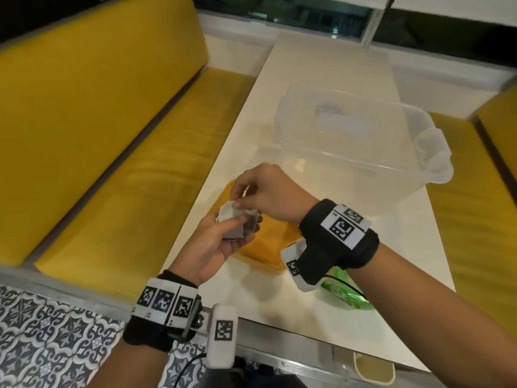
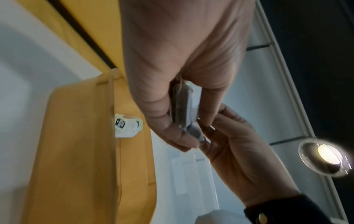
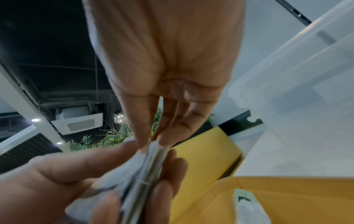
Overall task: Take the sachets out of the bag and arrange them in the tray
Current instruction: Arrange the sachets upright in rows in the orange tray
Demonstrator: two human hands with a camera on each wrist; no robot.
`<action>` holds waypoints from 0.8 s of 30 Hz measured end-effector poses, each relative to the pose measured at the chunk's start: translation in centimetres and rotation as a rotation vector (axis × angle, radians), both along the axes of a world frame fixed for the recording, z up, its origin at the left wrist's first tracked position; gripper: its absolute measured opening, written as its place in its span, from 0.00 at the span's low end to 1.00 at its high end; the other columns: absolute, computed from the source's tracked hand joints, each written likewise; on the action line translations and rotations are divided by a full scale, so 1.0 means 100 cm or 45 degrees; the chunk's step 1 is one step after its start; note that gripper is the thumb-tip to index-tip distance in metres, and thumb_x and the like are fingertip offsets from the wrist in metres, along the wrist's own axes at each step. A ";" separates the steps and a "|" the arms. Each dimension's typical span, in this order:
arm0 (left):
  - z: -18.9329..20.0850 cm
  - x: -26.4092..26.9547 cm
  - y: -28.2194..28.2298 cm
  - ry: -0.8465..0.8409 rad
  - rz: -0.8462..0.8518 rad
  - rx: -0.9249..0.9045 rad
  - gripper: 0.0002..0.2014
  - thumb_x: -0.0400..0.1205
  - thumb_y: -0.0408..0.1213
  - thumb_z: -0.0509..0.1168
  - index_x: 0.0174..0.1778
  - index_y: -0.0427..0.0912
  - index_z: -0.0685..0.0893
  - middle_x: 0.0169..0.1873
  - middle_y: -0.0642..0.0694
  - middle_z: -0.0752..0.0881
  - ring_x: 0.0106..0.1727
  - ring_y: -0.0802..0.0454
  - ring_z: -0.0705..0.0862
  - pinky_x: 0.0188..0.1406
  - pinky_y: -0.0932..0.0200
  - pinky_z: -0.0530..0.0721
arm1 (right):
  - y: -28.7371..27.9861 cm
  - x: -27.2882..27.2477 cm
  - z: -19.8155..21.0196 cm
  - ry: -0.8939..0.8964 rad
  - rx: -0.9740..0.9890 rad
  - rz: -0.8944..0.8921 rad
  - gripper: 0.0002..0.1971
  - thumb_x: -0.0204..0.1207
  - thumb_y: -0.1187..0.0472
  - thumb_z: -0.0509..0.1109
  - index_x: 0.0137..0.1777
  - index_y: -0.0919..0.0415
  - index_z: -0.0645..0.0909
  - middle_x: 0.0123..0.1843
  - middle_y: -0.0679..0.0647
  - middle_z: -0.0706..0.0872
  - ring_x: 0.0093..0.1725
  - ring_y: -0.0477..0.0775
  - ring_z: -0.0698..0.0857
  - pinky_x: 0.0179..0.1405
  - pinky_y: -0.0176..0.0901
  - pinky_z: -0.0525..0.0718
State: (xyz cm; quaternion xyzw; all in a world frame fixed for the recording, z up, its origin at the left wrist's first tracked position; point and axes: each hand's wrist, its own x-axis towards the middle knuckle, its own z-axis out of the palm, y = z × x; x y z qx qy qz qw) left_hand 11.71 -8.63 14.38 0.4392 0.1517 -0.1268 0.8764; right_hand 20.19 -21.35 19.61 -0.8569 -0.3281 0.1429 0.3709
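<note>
Two hands meet over the near part of the table (image 1: 349,270), above the yellow bag (image 1: 268,245). The left hand (image 1: 215,245) lies palm up, thumb and fingers curled round a small stack of sachets (image 1: 237,224), greyish-white flat packets held face to face. The right hand (image 1: 265,191) comes from above and pinches the top edge of the stack between thumb and fingertips (image 3: 164,141).

Step in hand, as judged: separating one sachet from the held stack, ahead of placing. The next move calls for peeling a single packet free without dragging its neighbours, then carrying it forward to the tray.

Orientation: the wrist views show the stack edge-on, packets standing on edge in the palm. The long axis runs roughly along the left fingers, the upper edge pointing toward the right hand. Exact count cannot be told; edges are blurred.

One more sachet (image 2: 127,127) lies on the bag. A green wrapper (image 1: 344,295) sits near the table's front edge.

Farther back stands the clear plastic tray (image 1: 419,175), upright on the table, well apart from the hands; something pale lies on its floor, too indistinct to name.
</note>
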 end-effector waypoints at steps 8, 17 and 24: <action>-0.010 -0.019 -0.018 0.064 -0.098 -0.307 0.24 0.68 0.44 0.78 0.56 0.35 0.85 0.47 0.36 0.89 0.46 0.43 0.90 0.37 0.60 0.90 | -0.031 -0.010 -0.004 0.326 0.197 -0.033 0.04 0.76 0.70 0.73 0.46 0.72 0.85 0.35 0.54 0.86 0.31 0.47 0.85 0.34 0.39 0.88; -0.005 0.002 0.024 0.056 0.064 -0.345 0.17 0.82 0.46 0.59 0.55 0.38 0.85 0.43 0.42 0.87 0.40 0.50 0.87 0.33 0.63 0.87 | -0.016 0.024 0.006 0.157 0.357 -0.439 0.03 0.78 0.71 0.70 0.48 0.73 0.83 0.40 0.69 0.88 0.36 0.60 0.90 0.34 0.44 0.91; -0.011 0.005 0.088 0.065 0.169 -0.202 0.12 0.85 0.38 0.59 0.60 0.39 0.83 0.45 0.45 0.86 0.43 0.52 0.86 0.36 0.63 0.87 | 0.012 0.046 -0.048 0.044 -0.214 -0.314 0.07 0.74 0.75 0.67 0.41 0.66 0.85 0.36 0.59 0.84 0.33 0.61 0.88 0.34 0.47 0.90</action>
